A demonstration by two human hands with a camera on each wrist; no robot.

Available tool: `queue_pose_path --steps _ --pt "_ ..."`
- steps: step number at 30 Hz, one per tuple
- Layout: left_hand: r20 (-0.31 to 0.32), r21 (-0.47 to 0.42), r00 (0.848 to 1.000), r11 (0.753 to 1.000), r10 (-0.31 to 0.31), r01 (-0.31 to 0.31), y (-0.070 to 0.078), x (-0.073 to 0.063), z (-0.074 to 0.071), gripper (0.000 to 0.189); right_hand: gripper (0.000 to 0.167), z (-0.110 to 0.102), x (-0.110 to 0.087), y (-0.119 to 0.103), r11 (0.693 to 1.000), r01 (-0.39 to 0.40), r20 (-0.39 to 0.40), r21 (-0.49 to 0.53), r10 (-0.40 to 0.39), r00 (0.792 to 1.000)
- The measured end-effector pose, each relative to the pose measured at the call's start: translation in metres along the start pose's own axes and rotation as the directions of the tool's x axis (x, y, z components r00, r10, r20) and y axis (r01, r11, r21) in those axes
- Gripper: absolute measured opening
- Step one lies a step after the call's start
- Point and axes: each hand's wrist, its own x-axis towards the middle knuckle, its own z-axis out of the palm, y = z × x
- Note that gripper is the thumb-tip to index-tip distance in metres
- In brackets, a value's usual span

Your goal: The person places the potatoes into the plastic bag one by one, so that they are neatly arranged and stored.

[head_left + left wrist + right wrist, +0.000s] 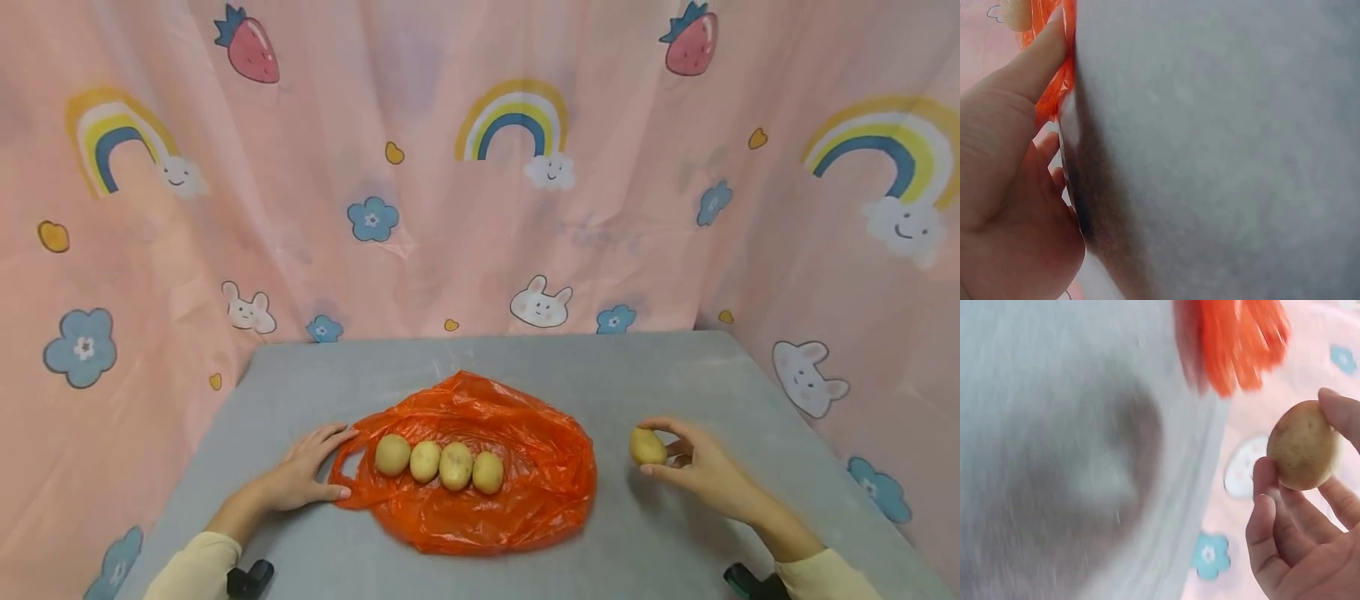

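A crinkled orange plastic bag (517, 508) lies flat on the grey table, with several potatoes (456, 467) in a side-by-side row on it. My left hand (303, 471) rests at the bag's left end, fingers spread and thumb straight, touching the handle loops; its thumb (1041, 59) lies against the orange plastic in the left wrist view. Off to the right of the bag, my right hand (708, 471) pinches a single potato (647, 447) between thumb and fingertips. That potato (1304, 447) is held up over the tabletop, its shadow falling below.
The grey table (645, 367) extends back to a pink curtain (450, 250) printed with rainbows, rabbits and flowers. Dark straps or mounts (251, 577) show at both wrists near the front edge.
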Motion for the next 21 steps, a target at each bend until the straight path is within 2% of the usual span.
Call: queue_pose_path --steps 4,11,17,21 --pt "-0.015 0.005 1.0 1.0 0.004 -0.004 0.0 -0.002 0.002 0.085 0.052 0.018 0.004 -0.009 0.998 0.008 0.024 0.059 -0.01 1.0" --pt "0.012 0.003 1.0 1.0 -0.008 0.008 0.005 0.003 0.004 0.086 0.051 0.037 0.01 -0.031 0.999 0.03 -0.037 0.033 -0.028 0.999" --pt "0.052 -0.007 0.996 0.997 -0.079 0.079 0.014 0.002 -0.002 0.088 0.048 0.051 0.012 -0.047 0.994 0.079 -0.047 0.07 -0.076 0.996" --pt "0.062 -0.003 0.993 0.994 -0.104 0.105 0.017 -0.001 -0.005 0.089 0.047 0.059 0.013 -0.055 0.99 0.104 -0.028 0.095 -0.102 0.994"
